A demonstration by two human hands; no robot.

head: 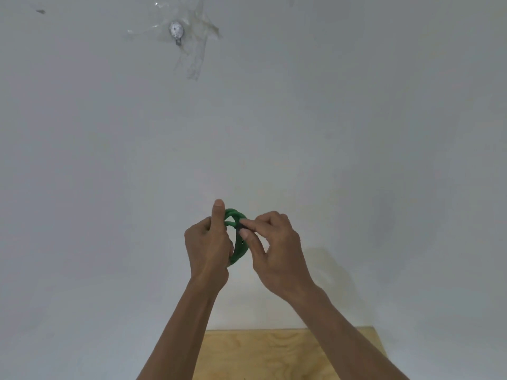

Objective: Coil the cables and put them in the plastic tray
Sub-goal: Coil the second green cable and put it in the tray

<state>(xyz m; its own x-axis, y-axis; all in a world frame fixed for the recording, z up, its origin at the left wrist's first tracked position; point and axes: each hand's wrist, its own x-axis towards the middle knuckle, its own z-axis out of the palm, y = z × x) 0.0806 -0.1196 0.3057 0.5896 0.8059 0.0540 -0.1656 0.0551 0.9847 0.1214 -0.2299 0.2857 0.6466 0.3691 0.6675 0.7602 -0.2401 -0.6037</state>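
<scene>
A green cable [238,252], wound into a small coil of a few loops, is held up in front of a white wall. My left hand [208,245] grips the coil's left side, thumb pointing up. My right hand [274,248] pinches the coil's upper right part between thumb and forefinger, where a dark bit, perhaps the cable's end, shows. Part of the coil is hidden behind my left hand. No plastic tray is in view.
A light plywood table top [274,355] shows at the bottom, below my forearms. On the white wall high up, a small metal hook [175,31] sits under clear tape.
</scene>
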